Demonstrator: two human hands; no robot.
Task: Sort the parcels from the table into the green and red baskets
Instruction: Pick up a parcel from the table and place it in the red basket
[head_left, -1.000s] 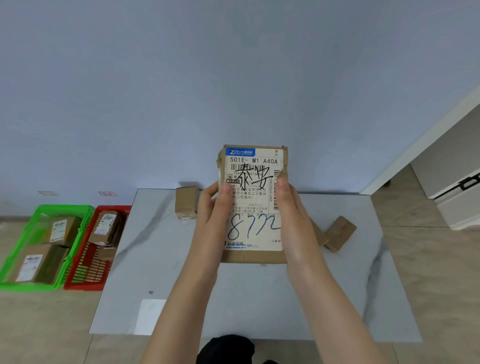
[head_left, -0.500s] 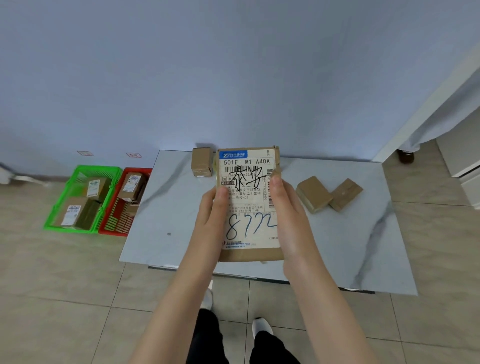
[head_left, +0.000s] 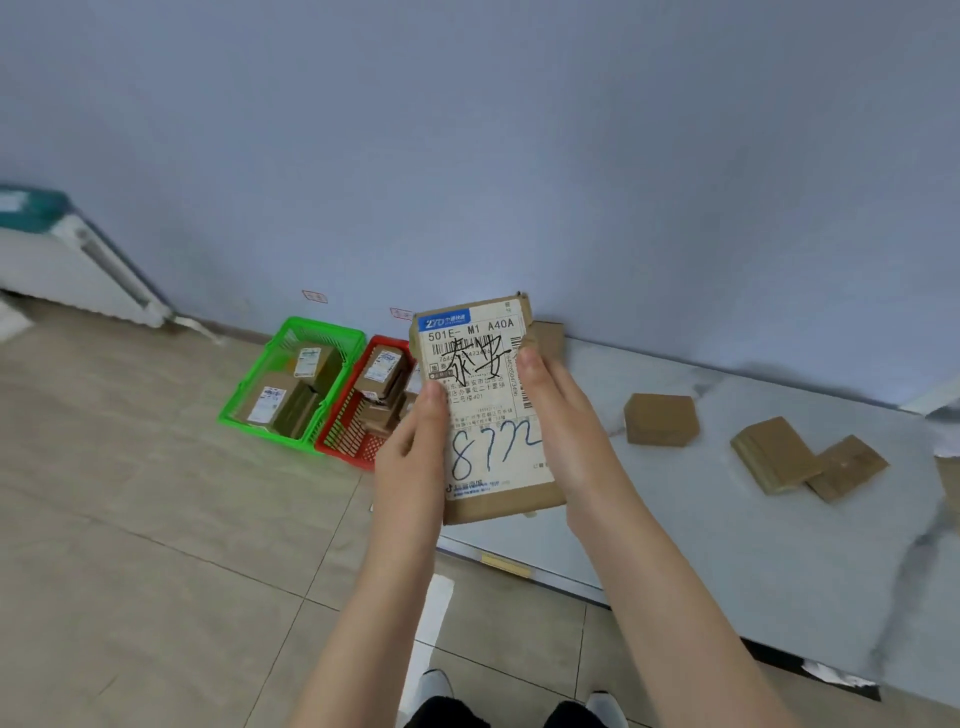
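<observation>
parcel label: ZTO, 501E- M1 A40A, handwritten 872

Matt cardboard parcel with smooth paper label; glossy marbled table; green basket and red basket of latticed plastic.

Baskets left of table: two, green basket, red basket. Parcels on table: four. Held parcel at table's left end: one.

One head-worn wide-angle view, facing forward and down, tilted; parcel close before it
</observation>
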